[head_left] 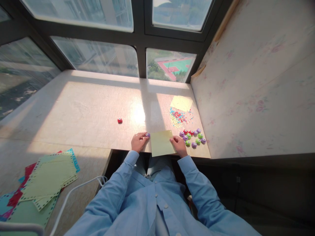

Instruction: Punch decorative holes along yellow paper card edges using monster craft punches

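My left hand [139, 142] is closed around a small purple craft punch [147, 135], which sits at the left edge of a pale yellow paper sheet [161, 144]. My right hand [179, 146] pinches that sheet by its right edge, thumb on top. The sheet is held near the front edge of the ledge. A small hole shows close to its top right corner. Just right of my right hand stand several purple, green and red craft punches [194, 144]. Farther off on the left, a single red craft punch [119, 121] rests on the ledge.
Behind the punches lies a scatter of red, blue and yellow paper bits [178, 116], with another yellow sheet [181, 103] beyond. Stacked coloured sheets with punched edges [49, 177] lie at lower left, near a white cable [73, 190]. Windows and a papered wall [246, 98] border the ledge.
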Tool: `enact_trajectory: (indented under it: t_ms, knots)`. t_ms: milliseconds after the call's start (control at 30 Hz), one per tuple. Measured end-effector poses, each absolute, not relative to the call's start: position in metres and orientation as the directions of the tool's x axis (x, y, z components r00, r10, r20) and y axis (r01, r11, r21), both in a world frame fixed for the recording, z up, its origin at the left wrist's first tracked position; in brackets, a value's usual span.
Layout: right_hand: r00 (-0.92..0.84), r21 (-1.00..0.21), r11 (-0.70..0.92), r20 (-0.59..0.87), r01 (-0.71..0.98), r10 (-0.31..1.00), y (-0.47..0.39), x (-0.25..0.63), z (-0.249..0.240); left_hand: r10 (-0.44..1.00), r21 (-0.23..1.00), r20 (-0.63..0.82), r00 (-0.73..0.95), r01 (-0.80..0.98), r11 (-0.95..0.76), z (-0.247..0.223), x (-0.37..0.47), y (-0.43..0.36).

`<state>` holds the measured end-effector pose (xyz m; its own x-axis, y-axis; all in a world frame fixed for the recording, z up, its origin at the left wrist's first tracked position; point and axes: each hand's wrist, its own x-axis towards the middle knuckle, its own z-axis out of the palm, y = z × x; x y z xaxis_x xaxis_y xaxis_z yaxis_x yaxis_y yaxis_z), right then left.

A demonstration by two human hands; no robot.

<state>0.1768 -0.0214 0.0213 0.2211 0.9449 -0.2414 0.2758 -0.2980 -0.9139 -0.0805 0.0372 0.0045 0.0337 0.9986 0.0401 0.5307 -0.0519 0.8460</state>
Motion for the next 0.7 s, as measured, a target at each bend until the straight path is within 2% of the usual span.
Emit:
enact_trajectory:
  t_ms: [700]
  knots:
    - [0.229, -0.923, -0.318, -0.269, 0.217, 0.936, -0.0205, 0.1751, 0.0251, 0.997, 0.842, 0.064, 0.052, 0.533, -0.082, 0.004, -0.0819, 0.0366]
